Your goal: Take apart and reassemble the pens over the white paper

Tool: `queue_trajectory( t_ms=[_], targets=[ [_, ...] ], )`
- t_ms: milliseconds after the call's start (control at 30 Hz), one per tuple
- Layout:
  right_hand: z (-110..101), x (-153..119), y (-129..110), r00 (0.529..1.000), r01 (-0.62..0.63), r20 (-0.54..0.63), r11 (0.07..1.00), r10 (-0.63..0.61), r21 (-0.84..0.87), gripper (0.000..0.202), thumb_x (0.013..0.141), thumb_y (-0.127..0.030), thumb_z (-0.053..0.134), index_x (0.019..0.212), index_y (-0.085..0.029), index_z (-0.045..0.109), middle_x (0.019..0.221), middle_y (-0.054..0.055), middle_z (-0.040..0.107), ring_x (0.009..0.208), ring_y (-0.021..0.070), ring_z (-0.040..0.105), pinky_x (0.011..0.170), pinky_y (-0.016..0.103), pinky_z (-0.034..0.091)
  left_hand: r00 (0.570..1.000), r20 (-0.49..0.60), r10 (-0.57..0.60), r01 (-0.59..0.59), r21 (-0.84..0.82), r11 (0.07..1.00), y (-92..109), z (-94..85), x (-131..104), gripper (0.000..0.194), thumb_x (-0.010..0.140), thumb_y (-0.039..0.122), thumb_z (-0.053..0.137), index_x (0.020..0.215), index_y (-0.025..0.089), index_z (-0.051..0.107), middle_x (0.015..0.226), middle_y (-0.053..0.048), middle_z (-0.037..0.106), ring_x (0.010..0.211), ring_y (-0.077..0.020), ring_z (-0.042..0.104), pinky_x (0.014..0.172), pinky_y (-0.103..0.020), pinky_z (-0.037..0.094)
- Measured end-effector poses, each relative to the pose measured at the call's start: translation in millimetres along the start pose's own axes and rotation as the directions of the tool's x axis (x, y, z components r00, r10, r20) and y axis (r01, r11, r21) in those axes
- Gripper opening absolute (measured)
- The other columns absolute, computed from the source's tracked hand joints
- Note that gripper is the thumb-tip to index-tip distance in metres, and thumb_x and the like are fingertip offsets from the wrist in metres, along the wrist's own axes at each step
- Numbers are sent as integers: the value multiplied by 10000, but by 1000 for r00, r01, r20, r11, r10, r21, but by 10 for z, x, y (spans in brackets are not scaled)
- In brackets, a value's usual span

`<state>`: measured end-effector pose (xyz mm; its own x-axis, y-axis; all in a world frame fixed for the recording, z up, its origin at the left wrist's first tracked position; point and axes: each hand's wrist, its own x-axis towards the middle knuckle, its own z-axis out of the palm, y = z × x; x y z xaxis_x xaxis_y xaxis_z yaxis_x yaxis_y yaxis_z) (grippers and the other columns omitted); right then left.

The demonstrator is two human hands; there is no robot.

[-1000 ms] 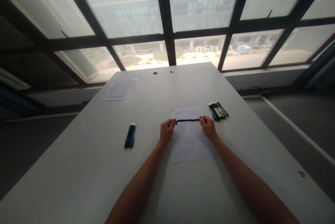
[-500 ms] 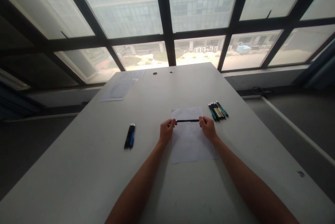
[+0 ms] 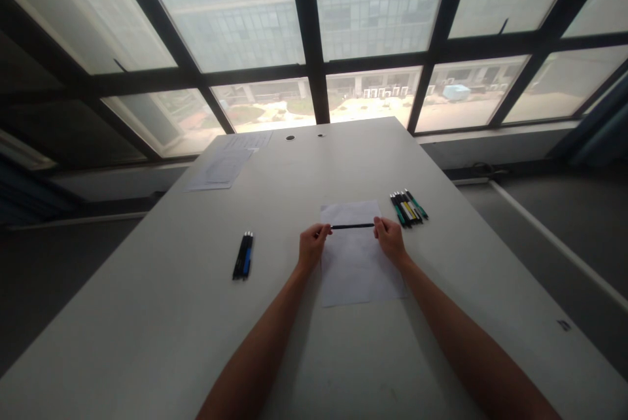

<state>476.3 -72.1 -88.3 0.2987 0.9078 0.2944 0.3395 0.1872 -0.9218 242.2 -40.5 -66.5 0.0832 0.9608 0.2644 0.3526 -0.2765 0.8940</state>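
Papers (image 3: 216,173): far left on the tabletop (image 3: 147,315), perhaps there to leave the middle free.
Left pens (image 3: 243,256): side by side, one showing blue; probably aligned to form one group.
Left hand (image 3: 314,245): grip pinched around the pen's left end.
Black pen (image 3: 352,226): level between both hands, above the white sheet (image 3: 363,276); holding the ends likely steadies it and bares its barrel.
Right hand (image 3: 390,238): grip pinched around the right end.
Right pens (image 3: 406,209): beside that hand, green and yellow showing, seemingly a separate group.
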Motion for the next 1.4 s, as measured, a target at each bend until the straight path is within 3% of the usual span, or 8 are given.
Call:
queue_trajectory(
  t_ms=[300,633,833,1167,1400],
  targets=[
    [-3,10,-48,1000,15,-20,1000,-15,-1,450,946,-479,466,587,-208,472,523,-32,465,514,125,431,546,263,326,1000,21,-19,22,-145,989,-76,18,-5,287,808,422,693,925,168,759,784,-63,752,660,-172,677,656,-286,538],
    [1,4,-63,1000,-13,-11,998,14,59,384,909,-480,522,659,-192,565,573,-6,540,542,141,485,538,259,370,1000,5,11,-11,-49,999,-64,14,-8,242,800,377,699,938,188,761,865,-60,762,764,-184,697,721,-299,546],
    [-9,-16,-68,999,-33,28,992,30,126,365,864,-519,592,809,-166,671,643,25,622,570,155,527,559,265,416,1000,7,-10,10,-35,999,-32,12,1,232,802,379,691,915,190,765,856,-63,765,757,-188,695,696,-291,527],
    [-4,-23,-38,1000,-9,30,998,7,55,515,917,-561,500,561,-190,523,511,-10,508,506,124,448,526,256,338,999,33,6,-7,10,1000,-49,34,-13,270,859,436,633,850,179,715,778,-46,744,736,-179,685,666,-269,501],
    [-10,-22,-39,1000,9,29,999,-10,45,526,927,-555,487,541,-197,494,509,-8,510,505,128,456,531,262,339,995,70,69,-74,67,995,-24,49,-25,323,907,453,546,773,184,664,688,-16,673,660,-152,631,627,-241,466]
  ],
)
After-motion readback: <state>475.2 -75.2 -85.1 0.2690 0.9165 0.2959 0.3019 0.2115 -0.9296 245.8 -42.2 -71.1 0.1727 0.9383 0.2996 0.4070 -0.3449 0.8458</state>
